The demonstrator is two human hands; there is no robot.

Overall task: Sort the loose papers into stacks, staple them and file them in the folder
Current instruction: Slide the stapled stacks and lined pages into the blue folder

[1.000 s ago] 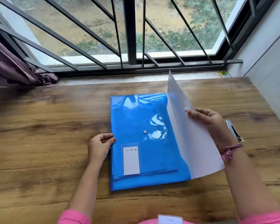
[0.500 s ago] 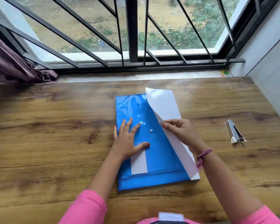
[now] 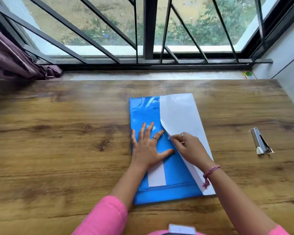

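Observation:
A translucent blue folder (image 3: 175, 185) lies on the wooden table (image 3: 58, 150), with lined papers showing through it. Its white flap (image 3: 180, 114) is folded over the right half, nearly flat. My left hand (image 3: 148, 143) presses flat on the folder's front with fingers spread. At the flap's left edge my right hand (image 3: 188, 148) pinches it where the snap button sits, just right of my left hand. A white label (image 3: 157, 175) sits on the folder front below my left hand.
A silver stapler (image 3: 260, 141) lies on the table to the right of the folder. A barred window and sill run along the far edge, a purple curtain (image 3: 15, 61) at far left, a grey wall at right.
My right hand has swung the flap from upright down over the folder's right side. My left hand moved from the folder's left edge onto its front and now presses flat.

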